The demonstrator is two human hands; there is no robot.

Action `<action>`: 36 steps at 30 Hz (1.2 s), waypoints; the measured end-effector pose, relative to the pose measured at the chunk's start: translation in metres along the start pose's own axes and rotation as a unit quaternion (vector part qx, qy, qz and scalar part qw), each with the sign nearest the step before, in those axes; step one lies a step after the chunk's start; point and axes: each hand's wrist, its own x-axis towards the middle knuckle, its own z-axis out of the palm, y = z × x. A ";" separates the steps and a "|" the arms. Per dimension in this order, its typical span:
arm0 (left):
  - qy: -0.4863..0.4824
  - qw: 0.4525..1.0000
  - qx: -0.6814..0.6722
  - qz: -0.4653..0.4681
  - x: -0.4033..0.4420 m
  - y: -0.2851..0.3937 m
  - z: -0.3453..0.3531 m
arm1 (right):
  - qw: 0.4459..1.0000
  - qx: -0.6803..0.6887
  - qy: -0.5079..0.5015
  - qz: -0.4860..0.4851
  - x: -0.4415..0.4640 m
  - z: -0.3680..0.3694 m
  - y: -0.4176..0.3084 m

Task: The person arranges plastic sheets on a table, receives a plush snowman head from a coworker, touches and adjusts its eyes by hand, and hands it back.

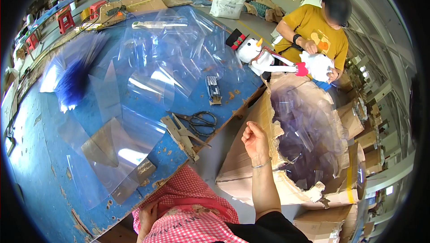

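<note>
My right hand [255, 141] is raised between the blue table and a large torn carton [242, 162], its fingers curled together with nothing visible in them. Low at the front, my left hand [147, 218] rests against the red checked apron [192, 218]; its fingers are largely hidden. Clear plastic sheets [134, 142] lie on the table ahead of it. Near the table's edge are black-handled scissors [200, 123] and a metal clamp-like fixture [180, 136]. The carton holds a heap of crumpled clear plastic [304, 131].
Across the carton, a person [320, 32] in a yellow shirt handles a white snowman figure [257, 54]. More clear sheets [179, 41], a fanned stack with blue film [74, 79] and a small dark box [213, 89] lie on the blue table [40, 153]. A white sack [229, 2] stands behind.
</note>
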 end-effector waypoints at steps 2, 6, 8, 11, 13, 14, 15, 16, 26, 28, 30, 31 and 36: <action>0.001 1.000 0.000 -0.003 0.000 -0.001 0.000 | 1.000 -0.001 0.000 -0.001 0.000 0.000 0.000; 0.002 1.000 -0.001 -0.007 0.000 0.003 -0.001 | 1.000 -0.002 0.003 -0.002 0.000 -0.003 -0.001; 0.000 1.000 0.002 -0.007 0.000 0.005 -0.002 | 1.000 -0.002 0.005 -0.006 0.001 -0.005 -0.003; 0.001 1.000 0.009 0.002 0.000 0.006 -0.003 | 1.000 -0.007 0.006 -0.012 0.001 -0.008 -0.007; 0.009 1.000 0.012 0.022 0.001 0.004 -0.002 | 1.000 -0.006 0.009 -0.014 0.001 -0.009 -0.011; 0.010 1.000 0.016 0.024 0.001 0.004 -0.002 | 1.000 -0.005 0.011 -0.015 0.001 -0.010 -0.013; 0.012 0.999 0.020 0.027 0.001 0.003 -0.001 | 1.000 -0.005 0.013 -0.017 0.001 -0.011 -0.014; 0.012 0.999 0.024 0.031 0.001 0.001 -0.001 | 1.000 -0.005 0.015 -0.019 0.001 -0.012 -0.015; 0.017 0.998 0.036 0.039 0.000 -0.006 0.003 | 0.986 -0.064 0.075 -0.131 0.015 -0.035 -0.073; 0.013 0.998 0.037 0.039 0.000 -0.010 0.003 | 0.968 -0.114 0.117 -0.189 0.035 -0.055 -0.110; 0.003 0.999 0.039 0.029 -0.001 -0.010 0.002 | 0.940 -0.183 0.155 -0.241 0.062 -0.081 -0.154; -0.002 0.999 0.040 0.024 0.000 -0.010 0.002 | 0.921 -0.225 0.173 -0.267 0.076 -0.095 -0.177; -0.013 1.000 0.027 0.000 0.002 -0.003 0.004 | 0.803 -0.386 0.313 -0.329 0.145 -0.145 -0.265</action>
